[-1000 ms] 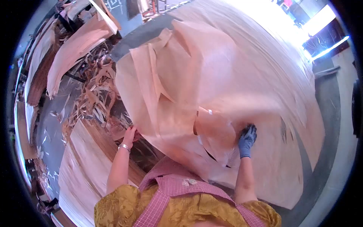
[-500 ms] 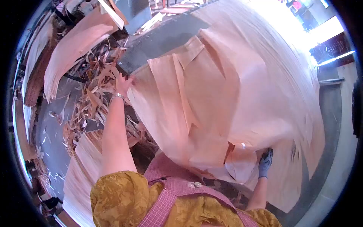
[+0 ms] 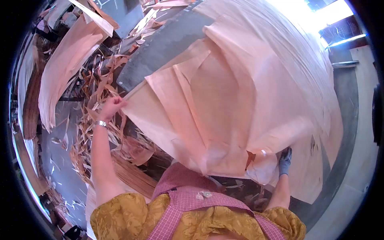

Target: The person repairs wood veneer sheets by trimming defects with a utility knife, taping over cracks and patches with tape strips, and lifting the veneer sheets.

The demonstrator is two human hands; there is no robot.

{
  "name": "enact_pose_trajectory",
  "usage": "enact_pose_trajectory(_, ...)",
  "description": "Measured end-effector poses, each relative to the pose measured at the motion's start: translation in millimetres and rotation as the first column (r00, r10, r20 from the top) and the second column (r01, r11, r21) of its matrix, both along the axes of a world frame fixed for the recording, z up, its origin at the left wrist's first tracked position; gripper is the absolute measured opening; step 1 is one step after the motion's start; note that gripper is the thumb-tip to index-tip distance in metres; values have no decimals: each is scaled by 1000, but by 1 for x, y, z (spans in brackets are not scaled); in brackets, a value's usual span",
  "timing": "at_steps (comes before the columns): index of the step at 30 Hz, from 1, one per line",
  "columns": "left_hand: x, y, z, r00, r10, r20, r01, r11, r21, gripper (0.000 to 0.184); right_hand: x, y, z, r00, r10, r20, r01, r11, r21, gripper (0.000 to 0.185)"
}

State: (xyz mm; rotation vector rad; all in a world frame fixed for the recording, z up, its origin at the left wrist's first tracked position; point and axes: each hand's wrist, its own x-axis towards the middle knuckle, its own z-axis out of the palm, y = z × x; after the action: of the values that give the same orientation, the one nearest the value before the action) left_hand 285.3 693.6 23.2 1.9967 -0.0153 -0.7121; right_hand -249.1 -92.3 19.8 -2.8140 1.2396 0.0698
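Observation:
A large, thin, pale sheet of wood veneer (image 3: pixel 224 100) lies rumpled in front of me, with overlapping folds on its left part and a small torn hole near its lower edge. My bare left hand (image 3: pixel 113 107), with a metal watch band at the wrist, pinches the sheet's left corner. On the right, my gloved right hand (image 3: pixel 285 161) is at the sheet's lower right edge; its dark fingertips are partly hidden, so its grip cannot be made out. More veneer (image 3: pixel 304 176) lies beneath, spreading to the right.
Torn veneer strips (image 3: pixel 100 80) are heaped on the left. Behind them stands a curved stack of sheets (image 3: pixel 66 68). Another stack (image 3: pixel 132 176) lies by my left forearm. The dark table surface (image 3: pixel 160 48) shows at the back, and a bright light is at the upper right.
My left hand first reached forward to the sheet's far left corner, then drew it back and left. The folds have spread apart. My right hand has shifted right along the lower edge.

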Motion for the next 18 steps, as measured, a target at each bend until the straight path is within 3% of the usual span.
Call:
enact_pose_trajectory(10,-61,99,40,990,138,-32,-135,986,96,12,27,27,-12,997,71,-20,-72,996,-52,51)
enact_pose_trajectory(11,-68,103,49,980,193,-42,-179,958,223,14,31,32,-14,996,84,-23,-85,995,-53,51)
enact_pose_trajectory(18,-98,195,-5,948,317,-36,-308,938,163,11,63,100,-4,988,155,11,-154,987,-54,50)
